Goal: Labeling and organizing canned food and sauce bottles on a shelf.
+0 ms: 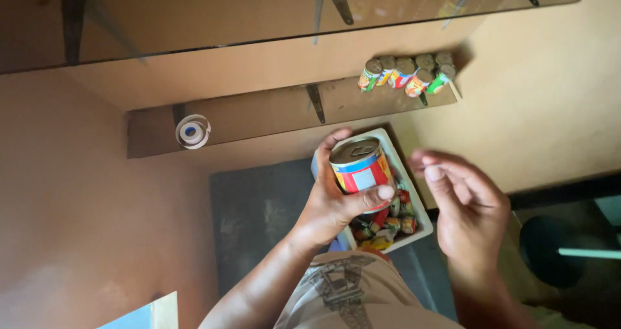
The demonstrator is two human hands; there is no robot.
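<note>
The tin can (pixel 359 168) is short and round, with a silver pull-tab lid and a red, blue and yellow label. It sits upright above the white tub (pixel 406 174) of small tins. The left hand (pixel 336 196) wraps it, thumb across the label. The right hand (pixel 467 206) hovers just beside the tub, fingers loosely spread, holding nothing.

The left hand (pixel 336 206) holds a can (pixel 361 170) over a tub (pixel 414 199) of cans standing on a mat (pixel 259 219) on the floor. The right hand (pixel 469 206) hovers just right of it. Above, a shelf (pixel 259 115) carries a roll of tape (pixel 192 131) at left and a row of cans (pixel 407 73) at right.
</note>
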